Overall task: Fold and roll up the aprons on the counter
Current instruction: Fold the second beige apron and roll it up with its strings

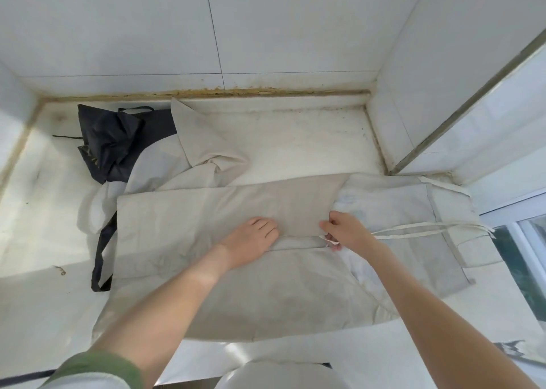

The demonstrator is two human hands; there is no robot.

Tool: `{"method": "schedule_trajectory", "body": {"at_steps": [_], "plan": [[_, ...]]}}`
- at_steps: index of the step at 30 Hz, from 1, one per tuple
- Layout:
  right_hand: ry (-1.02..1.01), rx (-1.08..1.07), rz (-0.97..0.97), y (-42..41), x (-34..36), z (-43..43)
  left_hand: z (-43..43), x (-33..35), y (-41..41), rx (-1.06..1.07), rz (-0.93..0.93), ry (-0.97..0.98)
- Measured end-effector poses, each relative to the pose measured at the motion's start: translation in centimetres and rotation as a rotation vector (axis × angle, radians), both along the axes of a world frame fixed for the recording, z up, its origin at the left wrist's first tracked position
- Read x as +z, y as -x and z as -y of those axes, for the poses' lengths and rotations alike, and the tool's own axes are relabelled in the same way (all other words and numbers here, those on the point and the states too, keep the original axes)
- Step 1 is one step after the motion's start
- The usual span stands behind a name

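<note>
Head view: a beige apron (206, 285) is seen spread on the white counter (295, 140), its long axis running left to right, with the ties (428, 229) at the right end. The far long edge is turned down toward the middle as a folded flap (236, 208), and its free edge lies under both hands. The left hand (251, 240) is laid flat, fingers straight and close together, pressing the flap near its middle. The right hand (345, 232), just beside it, is curled, with the flap's right-hand corner pinched between thumb and fingers. Most of the cloth lies left of the pinch and nearer the person; the tie end lies to its right, closer to the right hand. The near half is judged not yet folded up, so rolling along the long axis is thought to be some steps off. A crumpled beige apron (206, 149) and a dark apron (112, 140) are heaped at the back left, unfolded.
</note>
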State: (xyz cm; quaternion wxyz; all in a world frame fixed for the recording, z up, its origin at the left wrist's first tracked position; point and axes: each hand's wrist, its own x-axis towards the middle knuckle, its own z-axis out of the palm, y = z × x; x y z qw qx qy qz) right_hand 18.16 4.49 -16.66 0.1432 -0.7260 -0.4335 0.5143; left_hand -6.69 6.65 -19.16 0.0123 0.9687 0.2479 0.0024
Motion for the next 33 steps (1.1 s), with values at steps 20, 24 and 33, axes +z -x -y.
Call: {"method": "schedule_trajectory", "body": {"at_steps": [20, 24, 33], "plan": [[-0.094, 0.362, 0.232, -2.1, -0.2, 4.8, 2.6, -2.0, -3.4, 0.157, -0.226, 0.337], [-0.044, 0.358, 0.387, -5.7, -0.3, 6.4, 2.1, -1.6, -3.4, 0.166, -0.247, 0.365], [-0.126, 0.495, 0.836, -9.2, 0.2, 8.3, 1.3, 1.2, -5.5, 0.236, -0.258, 0.42]]}}
